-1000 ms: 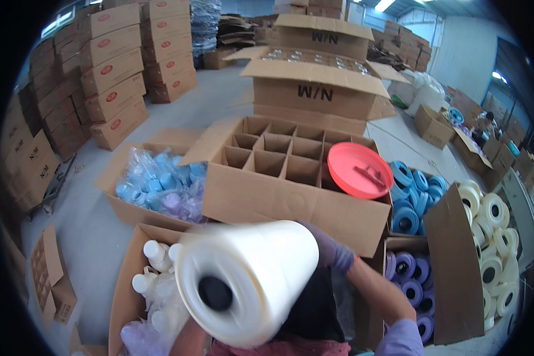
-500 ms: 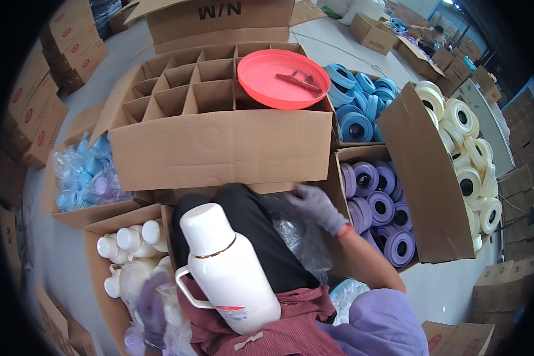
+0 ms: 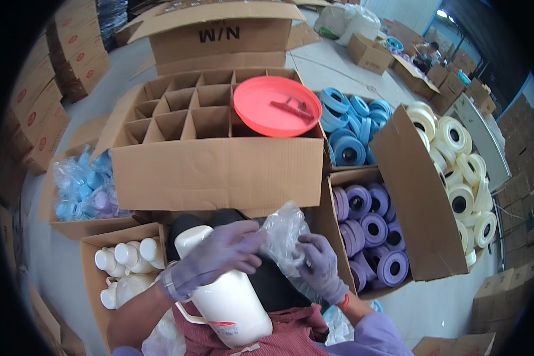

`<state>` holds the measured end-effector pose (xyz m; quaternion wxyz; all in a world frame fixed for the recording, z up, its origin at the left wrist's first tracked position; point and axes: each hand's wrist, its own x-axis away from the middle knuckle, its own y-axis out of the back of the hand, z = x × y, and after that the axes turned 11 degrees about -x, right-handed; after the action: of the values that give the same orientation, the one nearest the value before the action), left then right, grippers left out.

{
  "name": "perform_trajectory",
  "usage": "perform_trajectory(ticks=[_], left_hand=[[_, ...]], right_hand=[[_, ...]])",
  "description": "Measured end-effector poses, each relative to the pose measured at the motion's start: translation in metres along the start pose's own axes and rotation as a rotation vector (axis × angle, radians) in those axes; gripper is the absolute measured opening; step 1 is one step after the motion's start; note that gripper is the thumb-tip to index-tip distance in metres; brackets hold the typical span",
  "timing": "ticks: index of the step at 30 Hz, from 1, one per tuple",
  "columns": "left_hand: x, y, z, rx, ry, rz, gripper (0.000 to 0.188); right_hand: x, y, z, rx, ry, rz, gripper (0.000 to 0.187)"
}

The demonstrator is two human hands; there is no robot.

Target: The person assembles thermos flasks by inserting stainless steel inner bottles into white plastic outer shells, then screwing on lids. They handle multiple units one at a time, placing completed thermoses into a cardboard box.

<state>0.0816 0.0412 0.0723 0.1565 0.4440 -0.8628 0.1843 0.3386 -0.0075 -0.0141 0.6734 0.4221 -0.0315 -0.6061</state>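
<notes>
A white vacuum flask [image 3: 237, 305] with a side handle lies across my lap, its cup lid [image 3: 191, 238] pointing away from me. My left hand [image 3: 224, 252], in a purple-grey glove, passes over the flask's upper part with fingers stretched out, close to a clear plastic bag [image 3: 286, 234]. I cannot see a grip on the bag by that hand. My right hand [image 3: 321, 268], gloved alike, pinches the bag's right side and holds it up above my lap. Part of the flask's neck is hidden behind my left hand and wrist.
Ahead stands a divided carton [image 3: 219, 175] with a red round tray [image 3: 273, 110] on top. Purple rings [image 3: 374, 230], blue rings [image 3: 349, 148] and cream rings [image 3: 461, 199] fill boxes at right. More white flasks [image 3: 126, 255] and bagged blue cups [image 3: 83, 190] sit at left.
My left hand has come from the flask box at left to above the flask on my lap. My right hand has moved back toward me and lifted the plastic bag. The view has tilted up slightly.
</notes>
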Motion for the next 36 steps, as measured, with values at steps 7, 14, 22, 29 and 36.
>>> perform_trajectory(ticks=[7, 14, 22, 29, 36], left_hand=[[-0.034, 0.034, -0.016, -0.272, -0.364, -0.366, 0.028], [-0.010, 0.061, 0.004, -0.299, -0.675, -0.671, 0.027], [0.031, 0.134, 0.091, -0.077, -0.973, -0.974, 0.062], [0.098, 0.089, 0.194, -0.243, -0.582, -0.654, 0.028], [0.145, 0.031, 0.229, -0.683, -0.514, -0.136, 0.025]], right_hand=[[-0.057, -0.016, 0.028, 0.398, 0.125, -0.121, 0.065], [-0.119, -0.035, 0.082, -1.488, -0.650, 0.129, 0.081], [-0.155, -0.157, -0.044, -1.091, -0.598, -0.250, 0.025], [-0.059, -0.101, 0.016, -0.630, -0.005, -0.129, 0.007], [0.087, -0.061, 0.023, -0.111, 0.221, 0.352, 0.028]])
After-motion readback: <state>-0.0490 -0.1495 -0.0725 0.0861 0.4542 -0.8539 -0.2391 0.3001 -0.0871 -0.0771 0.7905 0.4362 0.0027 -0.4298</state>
